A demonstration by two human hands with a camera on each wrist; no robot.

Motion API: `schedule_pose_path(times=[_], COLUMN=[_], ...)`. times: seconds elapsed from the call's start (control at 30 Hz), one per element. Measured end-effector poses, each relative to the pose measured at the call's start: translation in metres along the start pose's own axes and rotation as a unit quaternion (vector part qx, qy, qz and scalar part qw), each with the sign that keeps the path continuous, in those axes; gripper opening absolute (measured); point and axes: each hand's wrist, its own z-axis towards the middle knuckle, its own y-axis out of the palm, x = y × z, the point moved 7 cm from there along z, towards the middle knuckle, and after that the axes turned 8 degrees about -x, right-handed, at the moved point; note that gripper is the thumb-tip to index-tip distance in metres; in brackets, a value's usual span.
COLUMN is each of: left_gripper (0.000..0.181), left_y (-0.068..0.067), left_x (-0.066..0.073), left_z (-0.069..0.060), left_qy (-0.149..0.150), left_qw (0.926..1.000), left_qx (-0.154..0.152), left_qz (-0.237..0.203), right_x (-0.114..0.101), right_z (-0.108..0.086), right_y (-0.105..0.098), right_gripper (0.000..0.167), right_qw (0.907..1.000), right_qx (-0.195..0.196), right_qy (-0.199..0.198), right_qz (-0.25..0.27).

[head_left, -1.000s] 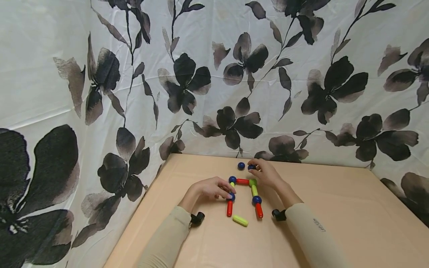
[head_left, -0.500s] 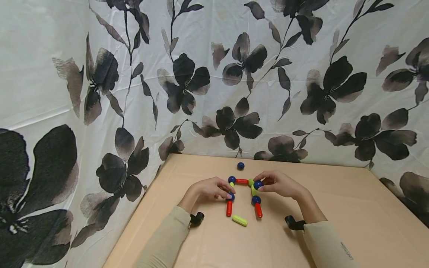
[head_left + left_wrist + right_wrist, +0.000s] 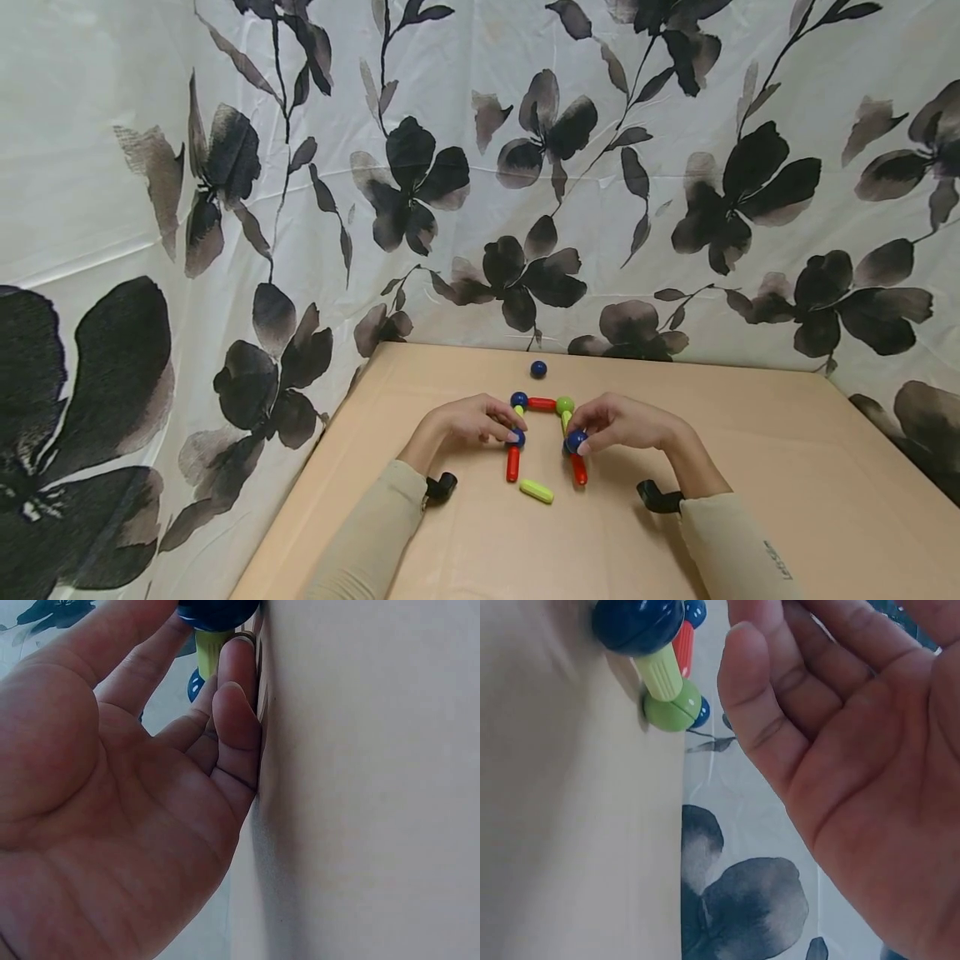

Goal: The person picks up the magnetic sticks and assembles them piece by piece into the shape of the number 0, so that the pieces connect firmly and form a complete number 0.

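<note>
Red and yellow-green rods joined by balls form a three-sided frame on the table. A red rod (image 3: 542,404) spans its far side, between a blue corner ball (image 3: 519,400) and a green ball (image 3: 565,404). My left hand (image 3: 472,419) pinches the blue ball (image 3: 217,609) midway along the left side; a red rod (image 3: 512,465) extends from it toward me. With thumb and fingertips, my right hand (image 3: 633,422) holds another blue ball (image 3: 576,440) over the right side's middle joint, mostly covering the ball there. Another red rod (image 3: 579,472) extends below it.
One loose yellow-green rod (image 3: 536,492) lies in front of the frame. A single blue ball (image 3: 538,369) rests behind it, near the far edge of the table (image 3: 750,467). Flower-printed cloth (image 3: 480,208) hangs behind the table.
My right hand took one of the two blue balls at the back and brought it toward me, to the right side's middle joint. The left hand stays in place.
</note>
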Motion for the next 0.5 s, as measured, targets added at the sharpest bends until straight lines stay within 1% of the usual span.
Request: schedule_pose_path(times=[0.17, 0.27, 0.37, 0.5], left_gripper=[0.026, 0.027, 0.027, 0.027], left_y=[0.0, 0.0, 0.0, 0.001], left_x=[0.0, 0.001, 0.001, 0.0], left_z=[0.001, 0.001, 0.001, 0.001], left_qy=[0.007, 0.012, 0.01, 0.008], left_qw=[1.0, 0.9999, 0.9999, 0.9999], left_qx=[0.001, 0.003, 0.004, 0.006], left_qz=[0.002, 0.008, 0.009, 0.003], right_x=[-0.005, -0.006, -0.003, -0.001], right_z=[0.003, 0.004, 0.005, 0.008], right_y=[0.012, 0.021, 0.029, 0.037], right_gripper=[0.026, 0.028, 0.03, 0.03], right_qw=[0.9973, 0.9933, 0.9904, 0.9869], right_qx=[-0.064, -0.105, -0.134, -0.155], right_qy=[-0.033, -0.039, -0.012, 0.031], right_qz=[0.017, 0.027, 0.032, 0.034])
